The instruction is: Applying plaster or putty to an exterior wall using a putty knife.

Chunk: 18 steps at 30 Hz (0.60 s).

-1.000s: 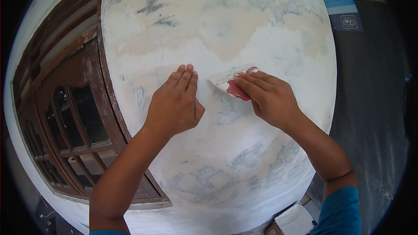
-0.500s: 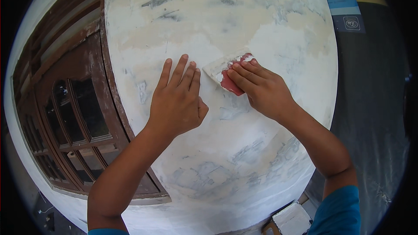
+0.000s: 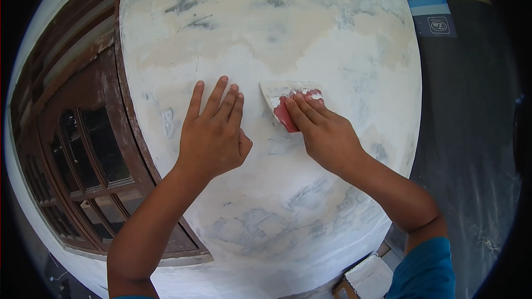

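Note:
My right hand grips a putty knife with a red handle and a wide pale blade. White filler is smeared over the handle, and the blade lies against the wall. Fingers of that hand press along the tool's back. To its left, my left hand holds nothing; it rests on the wall with the fingers stretched out and the thumb bent in. The wall is white with beige and grey patches of filler, including a beige band above both hands.
A brown wooden window frame with glass panes borders the wall on the left. On the right hangs a dark sheet with a blue label. A white-topped box stands low at the wall's foot.
My right hand and the putty knife have moved slightly down, and the blade's edge has turned closer to level. The whole view has shifted a little, with the left hand still flat.

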### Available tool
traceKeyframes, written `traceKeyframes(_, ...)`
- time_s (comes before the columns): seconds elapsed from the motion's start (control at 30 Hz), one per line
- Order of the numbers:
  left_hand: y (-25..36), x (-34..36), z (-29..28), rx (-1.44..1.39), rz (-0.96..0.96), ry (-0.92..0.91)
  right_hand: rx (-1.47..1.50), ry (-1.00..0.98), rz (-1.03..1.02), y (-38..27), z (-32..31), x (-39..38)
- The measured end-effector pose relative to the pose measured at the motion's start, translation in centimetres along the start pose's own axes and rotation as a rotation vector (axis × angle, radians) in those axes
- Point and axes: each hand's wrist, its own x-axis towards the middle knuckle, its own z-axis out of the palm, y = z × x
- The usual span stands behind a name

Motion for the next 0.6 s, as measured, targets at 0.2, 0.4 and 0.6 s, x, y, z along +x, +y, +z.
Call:
traceKeyframes(0.2,0.0,0.2,-0.2,0.013,0.010,-0.004,0.049,0.206,0.358,6.9,-6.1,7.1)
traceKeyframes(0.4,0.5,1.0,-0.1,0.010,0.038,-0.002,-0.158,0.226,0.472,17.2,-2.2,11.1)
traceKeyframes(0.6,-0.6,0.0,-0.2,0.049,0.020,-0.039,0.108,0.113,0.263,7.1,-1.4,5.1)
